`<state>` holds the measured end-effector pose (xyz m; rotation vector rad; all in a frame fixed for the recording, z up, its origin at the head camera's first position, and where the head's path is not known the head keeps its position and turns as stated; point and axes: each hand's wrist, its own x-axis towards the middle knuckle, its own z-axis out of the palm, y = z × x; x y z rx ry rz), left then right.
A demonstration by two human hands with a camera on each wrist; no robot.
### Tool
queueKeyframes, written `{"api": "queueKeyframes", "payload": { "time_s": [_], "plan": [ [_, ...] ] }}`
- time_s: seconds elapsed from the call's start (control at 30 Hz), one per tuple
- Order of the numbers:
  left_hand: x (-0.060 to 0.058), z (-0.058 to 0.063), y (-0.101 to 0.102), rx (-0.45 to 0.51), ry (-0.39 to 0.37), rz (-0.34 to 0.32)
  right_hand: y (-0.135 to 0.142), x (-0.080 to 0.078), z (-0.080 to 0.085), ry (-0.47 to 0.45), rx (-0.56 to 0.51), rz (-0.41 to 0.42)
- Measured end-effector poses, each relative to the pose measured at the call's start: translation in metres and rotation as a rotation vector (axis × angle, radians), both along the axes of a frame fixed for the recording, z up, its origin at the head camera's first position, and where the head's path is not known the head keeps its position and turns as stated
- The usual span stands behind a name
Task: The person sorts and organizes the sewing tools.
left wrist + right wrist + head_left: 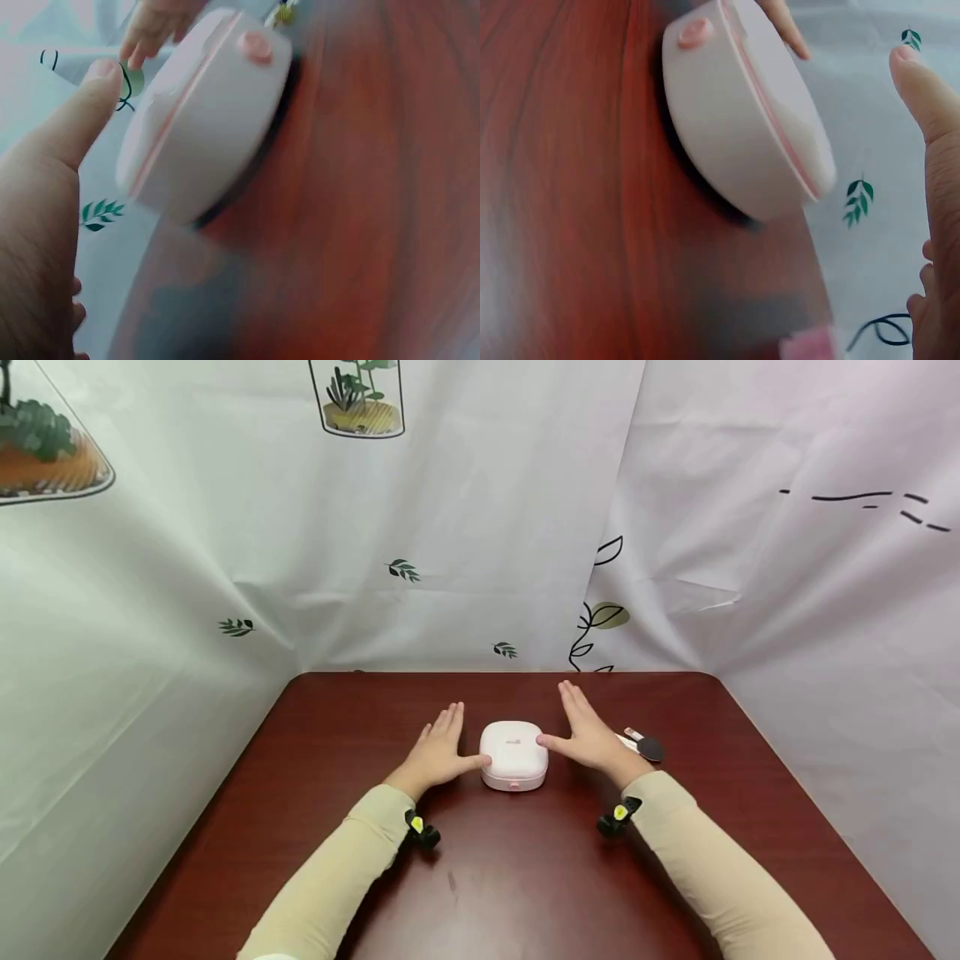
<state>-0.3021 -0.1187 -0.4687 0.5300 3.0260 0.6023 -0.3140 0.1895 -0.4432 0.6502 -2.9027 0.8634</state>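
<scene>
A white rounded-square case [514,752] with a pink seam and a pink front button [255,47] sits closed on the dark red table. To its left is my left hand [438,755], fingers straight and thumb stretched toward the case's near left edge. My right hand [588,739] is on the other side, its fingers extended and its thumb overlapping the lid's right edge in the head view. Both wrist views show the thumbs apart from the case [727,112], with nothing held in either hand.
Beside my right wrist lie a round dark grey object [650,749] and a small white piece with a metal end [632,734]. A white printed curtain [465,510] hangs behind the table [517,877] and along its sides.
</scene>
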Motion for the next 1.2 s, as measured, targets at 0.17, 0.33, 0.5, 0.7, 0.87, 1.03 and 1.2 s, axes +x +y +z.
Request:
{"api": "queueKeyframes", "payload": {
  "time_s": [0.17,0.33,0.5,0.7,0.87,1.03,1.2],
  "plan": [
    [0.009,-0.011,0.015,0.063,-0.003,-0.008,-0.015,0.006,-0.018,-0.028,-0.105,0.008],
    [0.015,-0.018,0.025,0.069,-0.008,-0.007,-0.024,0.014,-0.031,-0.021,-0.162,0.048],
    [0.015,-0.027,0.03,0.066,-0.019,-0.012,-0.03,0.018,-0.044,-0.023,-0.212,0.077],
    [0.013,-0.031,0.032,0.089,-0.001,-0.01,-0.036,0.017,-0.056,-0.011,-0.267,0.1],
    [0.015,-0.034,0.031,0.098,0.009,-0.005,-0.041,0.017,-0.059,-0.012,-0.278,0.101],
    [0.018,-0.035,0.031,0.099,0.015,-0.005,-0.043,0.019,-0.062,0.004,-0.271,0.084],
    [0.018,-0.038,0.032,0.085,0.015,-0.012,-0.042,0.021,-0.064,0.03,-0.266,0.073]
  ]
}}
